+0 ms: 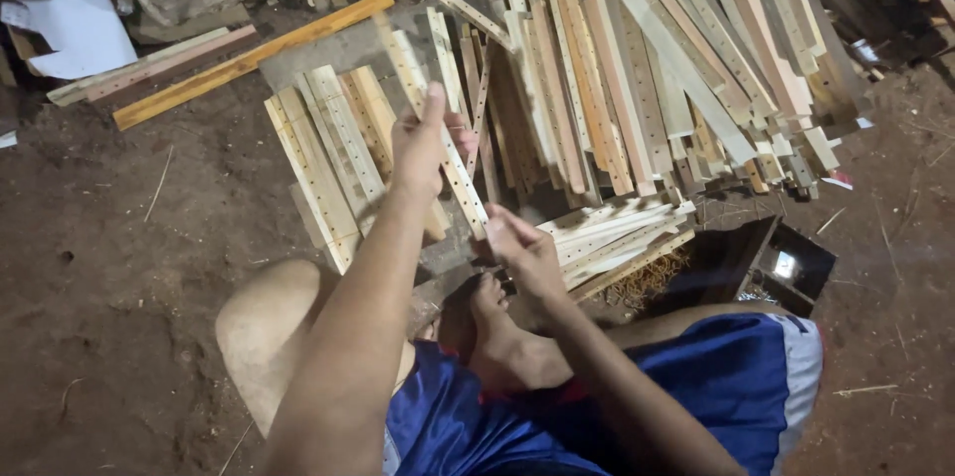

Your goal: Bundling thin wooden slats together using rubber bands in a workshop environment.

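My left hand (426,143) grips a pale wooden slat (438,128) drilled with a row of small holes, held slanting from upper left to lower right. Its lower end reaches my right hand (519,249), whose fingers are pinched close at the slat's tip; what they hold is too small to tell. Under the slat lies a small stack of similar drilled slats (323,153) on the dirt floor. My bare knee (264,332) and foot (492,322) are below the hands, with blue shorts (696,386) to the right.
A big heap of wooden slats (657,68) fills the upper right. A shorter bundle (617,237) lies beside a dark open box (766,262) holding thin sticks. A long orange-brown board (249,60) and white paper (70,23) lie upper left on the brown earth.
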